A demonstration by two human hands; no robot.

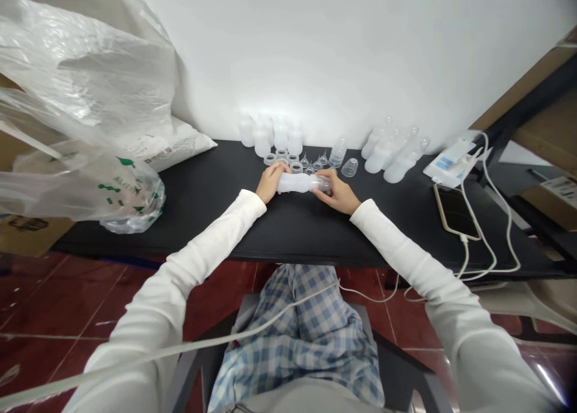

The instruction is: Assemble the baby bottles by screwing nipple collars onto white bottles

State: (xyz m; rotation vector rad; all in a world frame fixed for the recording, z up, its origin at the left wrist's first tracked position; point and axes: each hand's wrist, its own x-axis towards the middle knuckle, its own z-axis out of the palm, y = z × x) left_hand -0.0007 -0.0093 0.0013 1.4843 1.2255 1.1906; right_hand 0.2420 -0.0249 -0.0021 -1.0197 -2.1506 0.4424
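Bottle [301,183] gripped by both hands' curled fingers [270,175].

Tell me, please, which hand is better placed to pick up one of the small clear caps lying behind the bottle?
Probably the right hand. It grips the neck end of the bottle, and the nearest clear cap lies just behind it. The left hand holds the base end, closer to the rings.

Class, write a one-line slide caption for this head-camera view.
Both hands, left hand and right hand, hold a translucent bottle sideways over a black table.
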